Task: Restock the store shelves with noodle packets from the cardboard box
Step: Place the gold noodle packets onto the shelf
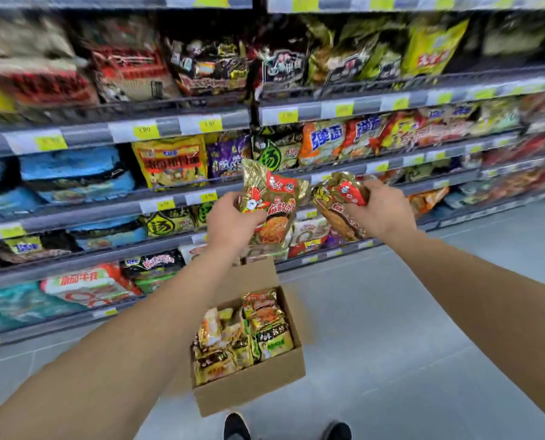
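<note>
My left hand grips a gold and red noodle packet by its left edge and holds it upright in front of the shelves. A second packet of the same kind is gripped in my right hand, tilted to the left. Both packets are in the air above the open cardboard box, which stands on the floor below my arms. Several more noodle packets fill the box.
Store shelves run across the whole view, packed with noodle packets and edged with yellow price tags. Grey tiled floor spreads to the right of the box. My two dark shoes are at the bottom edge.
</note>
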Demonstrator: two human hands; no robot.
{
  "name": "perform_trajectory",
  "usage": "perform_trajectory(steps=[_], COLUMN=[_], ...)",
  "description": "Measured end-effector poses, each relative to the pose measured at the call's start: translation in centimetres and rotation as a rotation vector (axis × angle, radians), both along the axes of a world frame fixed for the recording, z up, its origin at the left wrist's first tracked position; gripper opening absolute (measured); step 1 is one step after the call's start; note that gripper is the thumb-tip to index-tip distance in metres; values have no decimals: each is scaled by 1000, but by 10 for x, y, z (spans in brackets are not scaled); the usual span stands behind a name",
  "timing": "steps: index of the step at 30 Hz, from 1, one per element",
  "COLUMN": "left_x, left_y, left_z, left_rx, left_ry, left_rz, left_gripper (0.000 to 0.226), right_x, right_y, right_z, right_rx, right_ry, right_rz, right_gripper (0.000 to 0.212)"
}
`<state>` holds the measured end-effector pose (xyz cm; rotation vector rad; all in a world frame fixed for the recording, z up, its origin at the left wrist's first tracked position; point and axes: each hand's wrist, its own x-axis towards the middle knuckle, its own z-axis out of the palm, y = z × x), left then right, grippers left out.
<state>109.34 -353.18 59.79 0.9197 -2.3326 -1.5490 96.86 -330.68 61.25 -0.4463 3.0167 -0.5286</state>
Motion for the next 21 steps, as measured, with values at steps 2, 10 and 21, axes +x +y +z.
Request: perform_trajectory(steps=[2, 10, 21], left_x=[-9, -44, -93], left_y=[22, 148, 275], left_z=[24, 90, 175], left_rx=[-16, -39, -15], left_ry=[39, 214, 449], left_rz=[1, 9, 26], left_gripper=[63, 76, 75], right_x=[-7, -33, -86], right_y=[24, 147, 297], right_z=[28, 100, 183], right_rx=[-18, -167, -336], right_ry=[17, 197, 457], right_rz=[16, 27, -32], right_gripper=[30, 39, 26])
